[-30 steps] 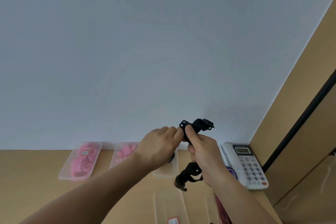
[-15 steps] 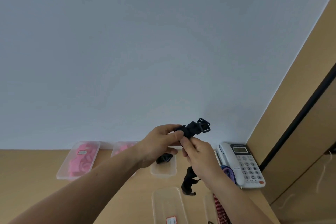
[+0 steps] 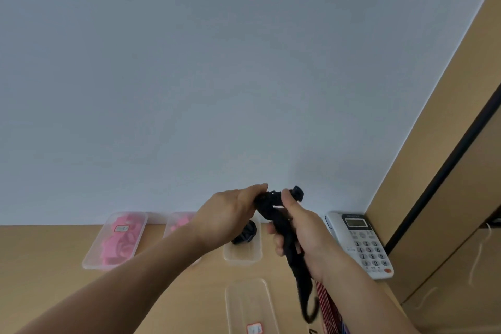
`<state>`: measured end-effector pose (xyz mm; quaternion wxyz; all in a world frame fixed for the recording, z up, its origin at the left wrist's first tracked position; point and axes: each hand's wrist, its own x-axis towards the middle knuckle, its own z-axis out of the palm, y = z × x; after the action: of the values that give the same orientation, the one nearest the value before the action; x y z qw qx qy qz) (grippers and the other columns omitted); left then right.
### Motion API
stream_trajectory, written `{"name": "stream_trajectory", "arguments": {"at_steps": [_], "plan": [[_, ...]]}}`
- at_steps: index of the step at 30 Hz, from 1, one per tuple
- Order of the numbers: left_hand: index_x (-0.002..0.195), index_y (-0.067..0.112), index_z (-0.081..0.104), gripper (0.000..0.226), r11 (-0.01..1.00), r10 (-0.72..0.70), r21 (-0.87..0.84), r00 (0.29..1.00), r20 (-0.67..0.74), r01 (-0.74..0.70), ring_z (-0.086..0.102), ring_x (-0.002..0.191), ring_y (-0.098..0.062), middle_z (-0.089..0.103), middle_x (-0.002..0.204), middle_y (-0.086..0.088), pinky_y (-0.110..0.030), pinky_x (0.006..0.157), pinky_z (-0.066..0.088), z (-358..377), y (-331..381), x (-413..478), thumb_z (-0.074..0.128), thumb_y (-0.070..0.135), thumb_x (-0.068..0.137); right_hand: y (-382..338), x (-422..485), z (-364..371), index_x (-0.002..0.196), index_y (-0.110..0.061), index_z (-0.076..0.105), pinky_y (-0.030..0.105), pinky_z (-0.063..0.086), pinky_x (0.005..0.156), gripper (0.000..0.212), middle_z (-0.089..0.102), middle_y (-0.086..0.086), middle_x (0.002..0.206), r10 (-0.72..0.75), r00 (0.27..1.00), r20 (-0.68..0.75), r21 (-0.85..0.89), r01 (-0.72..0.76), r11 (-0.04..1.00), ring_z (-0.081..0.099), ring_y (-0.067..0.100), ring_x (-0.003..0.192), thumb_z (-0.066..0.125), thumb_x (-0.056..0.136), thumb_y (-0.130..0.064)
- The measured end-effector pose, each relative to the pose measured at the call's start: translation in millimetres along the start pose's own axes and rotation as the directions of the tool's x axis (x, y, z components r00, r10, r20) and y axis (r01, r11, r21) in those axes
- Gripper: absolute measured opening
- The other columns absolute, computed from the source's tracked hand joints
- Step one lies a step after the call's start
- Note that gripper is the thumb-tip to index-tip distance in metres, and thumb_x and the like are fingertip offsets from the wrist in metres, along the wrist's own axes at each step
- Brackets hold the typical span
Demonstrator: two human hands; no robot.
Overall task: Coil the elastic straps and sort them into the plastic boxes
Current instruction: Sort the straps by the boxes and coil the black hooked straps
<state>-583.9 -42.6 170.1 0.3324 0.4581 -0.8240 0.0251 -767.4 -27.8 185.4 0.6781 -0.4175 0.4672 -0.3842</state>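
While the left grip [image 3: 227,214] pinches the upper end of one black elastic strap [image 3: 299,271] between thumb and fingertips, the right grip [image 3: 301,236] is curled round the same strap just to its right, thumb on top beside a black buckle [image 3: 297,193]. Both are up above the wooden surface [image 3: 40,266], in front of the pale wall [image 3: 189,89]. The strap's loose tail hangs from the right grip to a blurred end at the near right.

Four clear plastic boxes lie on the surface. Two at the far left hold pink straps [image 3: 119,241]: one [image 3: 93,263] in full view, the other [image 3: 168,222] partly hidden behind the left forearm [image 3: 135,276]. A third [image 3: 244,259], far and central, holds one coiled black strap [image 3: 245,234]. The fourth [image 3: 244,295], nearest, shows only a small red-edged label [image 3: 254,329].

One white telephone [image 3: 360,247] stands at the far right. Red striped bands [image 3: 325,304] lie nearer, their count unclear.
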Motion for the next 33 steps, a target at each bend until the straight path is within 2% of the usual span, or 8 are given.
{"name": "stream_trajectory", "arguments": {"at_steps": [5, 8, 10, 13, 18, 22, 28, 33], "plan": [[0.122, 0.0, 0.068, 0.036, 0.882, 0.46, 0.189, 0.875, -0.152, -0.431, 0.068, 0.111, -0.027, 0.067, 0.127, -0.013, -0.034, 0.087, 0.058, 4.5, -7.7, -0.1, 0.061, -0.003, 0.087, 5.2, 6.8, 3.1, 0.086, -0.01, 0.073, 0.024, 0.037, 0.042, 0.044, 0.058, 0.004, 0.065, -0.057, 0.993, -0.106, 0.089, 0.067, 0.994, 0.043, 0.013, 0.044, 0.065, 0.087, -0.053], [0.142, 0.018, 0.052, 0.062, 0.957, 0.03, -0.286, 0.995, -0.096, -0.056, 0.061, 0.12, -0.01, 0.059, 0.139, 0.003, -0.034, 0.094, 0.054, 2.5, -1.3, 0.2, 0.066, 0.004, 0.083, 4.3, 7.6, 2.2, 0.09, -0.009, 0.069, 0.022, 0.036, 0.043, 0.036, 0.056, 0.002, 0.065, -0.156, 0.982, -0.106, 0.127, 0.169, 0.977, 0.041, 0.012, 0.044, 0.066, 0.088, -0.045], [0.15, 0.028, 0.034, 0.074, 0.646, -0.255, -0.666, 0.928, 0.271, 0.373, 0.057, 0.121, 0.002, 0.054, 0.142, 0.013, -0.03, 0.094, 0.051, -6.4, 4.4, 2.3, 0.061, 0.024, 0.081, 3.2, 7.6, 0.4, 0.093, -0.008, 0.066, 0.022, 0.037, 0.045, 0.041, 0.057, 0.003, 0.068, -0.223, 0.973, -0.062, 0.126, 0.229, 0.965, 0.041, 0.012, 0.047, 0.067, 0.083, -0.048], [0.122, 0.022, 0.06, 0.04, 0.366, -0.18, -0.751, 0.834, 0.522, 0.55, 0.064, 0.112, -0.013, 0.069, 0.115, 0.002, -0.036, 0.09, 0.049, -15.3, 3.5, 8.7, 0.052, 0.041, 0.088, 4.1, 6.6, 1.8, 0.092, -0.007, 0.064, 0.022, 0.041, 0.05, 0.041, 0.056, 0.006, 0.071, -0.278, 0.96, 0.039, 0.099, 0.273, 0.957, 0.043, 0.014, 0.052, 0.065, 0.083, -0.047], [0.114, 0.013, 0.058, 0.021, 0.517, -0.188, -0.753, 0.912, 0.363, 0.407, 0.068, 0.09, -0.019, 0.067, 0.086, 0.004, -0.037, 0.083, 0.051, -12.0, 11.4, 11.0, 0.053, 0.028, 0.099, 3.9, 6.3, 5.7, 0.072, -0.016, 0.068, 0.022, 0.043, 0.049, 0.037, 0.057, 0.007, 0.065, -0.267, 0.964, 0.008, -0.016, 0.267, 0.964, 0.048, 0.016, 0.049, 0.059, 0.089, -0.048], [0.119, 0.024, 0.056, 0.022, 0.868, -0.229, -0.441, 0.972, 0.046, 0.226, 0.063, 0.075, -0.01, 0.067, 0.082, 0.013, -0.034, 0.073, 0.053, -2.2, 9.9, 7.9, 0.059, 0.028, 0.098, 0.8, 8.5, 5.5, 0.095, -0.004, 0.069, 0.025, 0.043, 0.046, 0.04, 0.068, 0.008, 0.075, -0.19, 0.981, -0.049, -0.03, 0.189, 0.982, 0.051, 0.015, 0.049, 0.056, 0.097, -0.043], [0.123, 0.012, 0.061, 0.044, 0.904, 0.41, 0.207, 0.895, -0.177, -0.374, 0.067, 0.068, -0.026, 0.071, 0.115, -0.01, -0.033, 0.052, 0.054, -0.3, 0.0, 9.9, 0.047, 0.001, 0.083, 1.1, 12.9, 5.3, 0.094, -0.006, 0.074, 0.026, 0.03, 0.043, 0.063, 0.057, 0.009, 0.066, -0.051, 0.999, -0.011, 0.103, 0.051, 0.993, 0.036, 0.017, 0.044, 0.054, 0.088, -0.065], [0.153, 0.032, 0.028, 0.081, 0.885, -0.052, -0.464, 0.999, 0.002, 0.047, 0.054, 0.123, 0.001, 0.046, 0.148, 0.015, -0.023, 0.089, 0.051, 2.2, -0.9, 2.0, 0.06, 0.013, 0.082, 2.3, 17.9, 1.7, 0.092, -0.006, 0.069, 0.023, 0.032, 0.042, 0.046, 0.055, 0.005, 0.063, -0.193, 0.978, -0.076, 0.084, 0.199, 0.976, 0.037, 0.014, 0.044, 0.062, 0.087, -0.051]]}}
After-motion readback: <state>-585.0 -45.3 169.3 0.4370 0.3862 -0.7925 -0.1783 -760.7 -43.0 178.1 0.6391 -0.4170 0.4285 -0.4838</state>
